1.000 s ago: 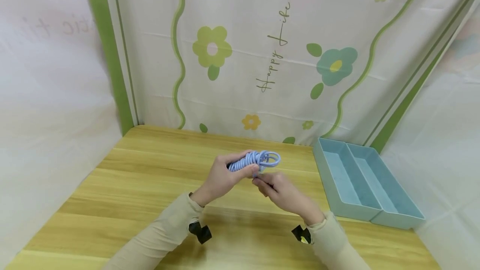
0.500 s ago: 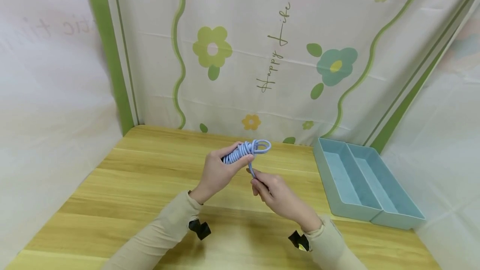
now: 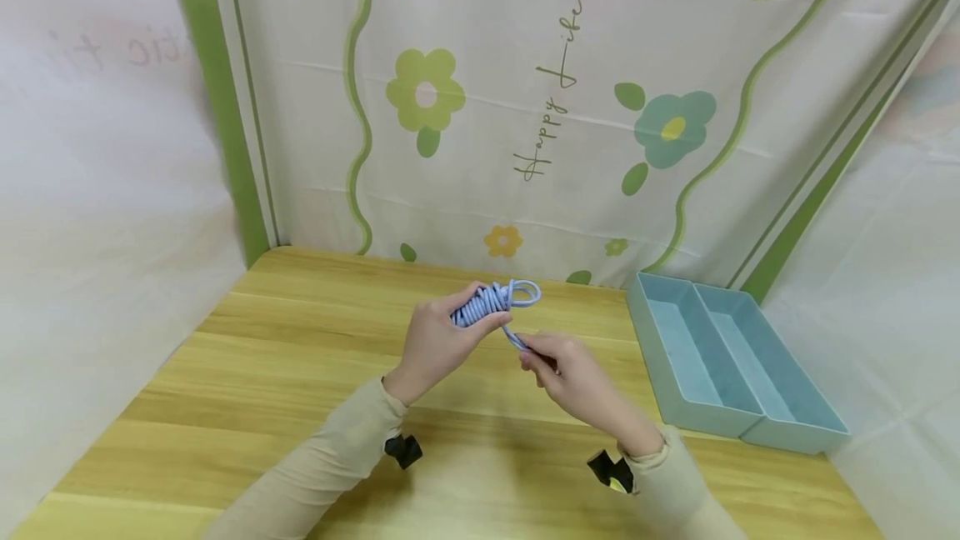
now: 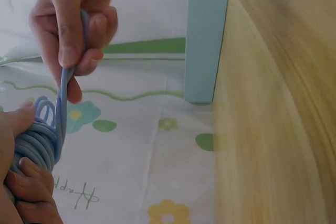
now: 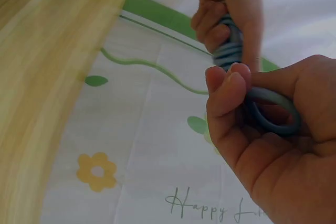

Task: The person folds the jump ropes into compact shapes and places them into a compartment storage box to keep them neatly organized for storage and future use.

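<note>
A light blue cord, wound into a tight bundle [image 3: 483, 304], is held above the table in my left hand [image 3: 437, 346], fingers and thumb wrapped around its coils. A rounded loop [image 3: 534, 293] sticks out at the bundle's far right end. My right hand [image 3: 577, 377] pinches a doubled length of cord [image 4: 61, 108] that runs out taut from the coils. In the right wrist view, the end of that length forms a small loop [image 5: 278, 129] inside my right palm. Part of the bundle is hidden behind my left fingers.
Two long light blue trays [image 3: 757, 432], side by side, stand on the right of the wooden table [image 3: 300, 340]. A white curtain [image 3: 480, 173] printed with flowers hangs behind the table, with more white cloth at both sides.
My left hand and the bundle have moved slightly up and left. My right hand, earlier close against the bundle, has drawn away, and a length of cord now shows between the hands.
</note>
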Motion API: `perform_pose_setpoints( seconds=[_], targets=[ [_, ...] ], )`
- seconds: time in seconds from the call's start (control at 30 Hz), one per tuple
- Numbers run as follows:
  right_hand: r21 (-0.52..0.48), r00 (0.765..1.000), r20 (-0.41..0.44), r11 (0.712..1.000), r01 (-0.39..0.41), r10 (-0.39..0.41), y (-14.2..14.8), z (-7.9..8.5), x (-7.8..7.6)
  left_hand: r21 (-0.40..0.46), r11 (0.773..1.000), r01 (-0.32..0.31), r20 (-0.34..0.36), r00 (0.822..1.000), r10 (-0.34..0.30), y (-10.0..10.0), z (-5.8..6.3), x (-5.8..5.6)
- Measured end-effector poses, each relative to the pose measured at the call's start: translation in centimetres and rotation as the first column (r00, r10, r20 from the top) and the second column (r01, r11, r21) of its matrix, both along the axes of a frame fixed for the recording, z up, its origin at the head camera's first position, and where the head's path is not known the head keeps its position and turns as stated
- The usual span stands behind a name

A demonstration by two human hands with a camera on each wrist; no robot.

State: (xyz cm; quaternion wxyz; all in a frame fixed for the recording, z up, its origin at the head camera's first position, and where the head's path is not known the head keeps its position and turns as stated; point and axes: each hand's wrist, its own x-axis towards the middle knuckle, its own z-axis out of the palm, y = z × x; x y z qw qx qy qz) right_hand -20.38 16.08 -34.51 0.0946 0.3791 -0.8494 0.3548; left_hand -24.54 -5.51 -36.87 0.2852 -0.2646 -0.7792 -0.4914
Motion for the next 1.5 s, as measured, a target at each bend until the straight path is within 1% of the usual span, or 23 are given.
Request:
perform_pose_setpoints(
  seconds=[0.1,0.17,0.27,0.37,0.43,0.5,0.57,0.63,0.73,0.77,0.83,0.87,0.97,1.03,1.1,1.17,1.2,1.23,1.3,1.37,1.4,1.43,1.5],
  targets=[
    [-0.04,1.0,-0.026,0.999,0.014,-0.015,0.3,0.6,0.1,-0.046,0.999,-0.017,0.021,1.0,0.018,-0.3,0.1,0.0],
    [-0.074,1.0,-0.008,0.997,0.017,-0.018,0.6,0.9,0.2,-0.075,0.997,-0.01,0.048,0.999,0.014,-0.4,0.2,0.0],
    [-0.108,0.997,0.078,0.994,0.017,-0.009,1.1,1.4,0.2,-0.137,0.991,0.009,0.09,0.996,0.004,-0.4,0.5,0.1],
    [-0.118,0.98,0.196,0.993,0.012,0.011,1.8,1.9,0.2,-0.204,0.978,0.042,0.119,0.993,-0.018,-0.4,0.6,0.2],
    [-0.109,0.967,0.254,0.994,0.013,0.015,2.1,2.3,0.2,-0.256,0.965,0.063,0.107,0.994,-0.037,-0.4,0.5,0.2],
    [-0.089,0.952,0.307,0.996,0.027,0.002,2.4,2.5,0.1,-0.306,0.949,0.079,0.092,0.994,-0.054,-0.4,0.4,0.3],
    [-0.061,0.944,0.33,0.997,0.037,-0.015,2.5,2.8,-0.1,-0.36,0.929,0.084,0.066,0.996,-0.065,-0.3,0.3,0.5],
    [-0.039,0.937,0.348,0.998,0.041,-0.025,2.5,3.1,-0.4,-0.425,0.903,0.063,0.023,0.998,-0.059,-0.2,0.3,0.7],
    [-0.009,0.939,0.342,1.0,0.018,-0.013,2.0,3.6,-1.2,-0.535,0.844,-0.022,-0.096,0.995,-0.034,0.0,0.3,1.0],
    [-0.003,0.939,0.344,1.0,0.007,-0.006,1.8,3.8,-1.4,-0.56,0.826,-0.059,-0.142,0.99,-0.025,0.1,0.3,1.1],
    [0.009,0.939,0.344,1.0,-0.022,0.018,1.4,4.2,-1.9,-0.588,0.798,-0.128,-0.223,0.975,-0.008,0.4,0.3,1.2],
    [0.018,0.938,0.345,0.999,-0.042,0.034,1.3,4.4,-2.0,-0.594,0.79,-0.154,-0.253,0.968,-0.001,0.5,0.3,1.3],
    [0.046,0.933,0.348,0.992,-0.116,0.093,1.0,5.0,-2.3,-0.595,0.778,-0.202,-0.305,0.952,0.013,0.8,0.5,1.3],
    [0.071,0.933,0.333,0.983,-0.171,0.139,1.0,5.3,-2.7,-0.617,0.753,-0.229,-0.335,0.942,0.012,0.8,0.5,1.3],
    [0.077,0.93,0.329,0.977,-0.201,0.165,1.0,5.5,-3.2,-0.637,0.734,-0.236,-0.348,0.938,-0.001,0.7,0.5,1.2],
    [0.069,0.929,0.33,0.977,-0.201,0.167,1.3,5.4,-3.7,-0.652,0.726,-0.22,-0.337,0.941,-0.018,0.5,0.3,1.0],
    [0.051,0.925,0.34,0.979,-0.197,0.168,1.4,5.3,-3.9,-0.651,0.733,-0.199,-0.32,0.947,-0.027,0.4,0.3,1.0],
    [0.023,0.919,0.357,0.982,-0.188,0.167,1.6,5.2,-4.0,-0.638,0.752,-0.168,-0.296,0.955,-0.037,0.2,0.2,0.9],
    [-0.047,0.911,0.375,0.985,-0.165,0.17,2.0,5.1,-3.9,-0.599,0.792,-0.118,-0.247,0.968,-0.042,0.0,0.2,0.5],
    [-0.132,0.907,0.383,0.983,-0.131,0.173,2.5,5.1,-3.5,-0.536,0.841,-0.08,-0.204,0.978,-0.037,-0.3,0.2,0.2],
    [-0.185,0.903,0.389,0.976,-0.116,0.181,2.7,5.0,-3.3,-0.499,0.864,-0.071,-0.189,0.982,-0.028,-0.5,0.2,0.0],
    [-0.233,0.903,0.386,0.967,-0.103,0.189,2.9,5.0,-3.0,-0.467,0.882,-0.07,-0.177,0.984,-0.015,-0.7,0.2,-0.1],
    [-0.32,0.902,0.38,0.944,-0.079,0.204,3.3,5.0,-2.5,-0.405,0.911,-0.083,-0.158,0.987,0.02,-1.1,0.3,-0.3]
  ],
)
